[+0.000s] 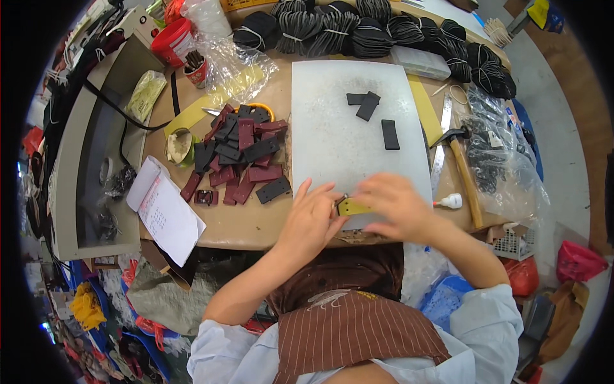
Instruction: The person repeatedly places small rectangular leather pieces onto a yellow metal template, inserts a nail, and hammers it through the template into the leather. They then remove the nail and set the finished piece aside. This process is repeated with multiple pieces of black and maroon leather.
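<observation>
Yellow and flat, a small rectangular piece [353, 207] lies at the near edge of the white cutting mat [332, 137], its long axis running left to right along that edge, with a small metal fitting at its left end. The left hand [309, 221] rests on the mat's near left corner, fingers spread and bent, fingertips touching the piece's left end. The right hand [396, 205] covers its right end, fingers curled down onto it; whether it pinches or only presses the piece I cannot tell.

Beyond the hands the mat is mostly bare, with three black strips [374, 115] near its far right corner. Just off the mat's left edge sits a heap of dark red and black leather pieces [242, 153]. Along the mat's right edge lie a steel ruler [441, 144], a hammer [464, 169] and a small glue bottle [451, 201]. A paper note [165, 211] hangs over the desk's near left edge.
</observation>
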A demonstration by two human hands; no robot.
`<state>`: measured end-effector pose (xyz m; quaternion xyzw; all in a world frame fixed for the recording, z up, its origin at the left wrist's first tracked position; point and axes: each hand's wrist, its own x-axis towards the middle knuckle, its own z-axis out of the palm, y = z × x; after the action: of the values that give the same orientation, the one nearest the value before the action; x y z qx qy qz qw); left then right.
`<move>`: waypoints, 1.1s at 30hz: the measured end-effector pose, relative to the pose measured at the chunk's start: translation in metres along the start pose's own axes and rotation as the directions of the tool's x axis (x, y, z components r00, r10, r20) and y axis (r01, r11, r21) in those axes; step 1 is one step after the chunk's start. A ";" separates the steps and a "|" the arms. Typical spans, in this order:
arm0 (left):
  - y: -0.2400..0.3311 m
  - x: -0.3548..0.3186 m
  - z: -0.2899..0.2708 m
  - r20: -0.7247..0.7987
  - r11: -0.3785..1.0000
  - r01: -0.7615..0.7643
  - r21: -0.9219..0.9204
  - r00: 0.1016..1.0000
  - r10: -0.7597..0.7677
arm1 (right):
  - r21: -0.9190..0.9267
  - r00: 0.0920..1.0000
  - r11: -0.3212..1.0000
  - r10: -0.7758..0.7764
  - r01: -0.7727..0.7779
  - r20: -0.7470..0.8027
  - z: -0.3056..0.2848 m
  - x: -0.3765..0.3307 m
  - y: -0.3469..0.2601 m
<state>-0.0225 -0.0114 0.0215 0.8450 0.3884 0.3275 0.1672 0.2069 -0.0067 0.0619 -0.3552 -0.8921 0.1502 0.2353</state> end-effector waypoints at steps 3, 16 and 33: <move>-0.003 -0.004 -0.013 -0.087 0.998 0.062 0.022 0.994 -0.060 | 0.027 0.995 0.995 -0.095 0.095 -0.001 0.018 0.012 0.006; -0.028 0.138 0.032 -0.278 0.978 0.189 0.092 0.948 -0.157 | -0.011 0.747 0.784 0.588 -0.621 -0.310 -0.007 0.024 0.047; -0.004 0.001 -0.016 0.073 0.980 0.106 -0.166 0.993 -0.095 | 0.311 0.776 0.834 0.544 -0.456 -0.321 -0.028 -0.007 0.047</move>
<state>-0.0352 -0.0076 0.0320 0.8171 0.3959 0.3227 0.2674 0.2524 0.0247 0.0628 -0.5754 -0.6762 0.2285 0.3992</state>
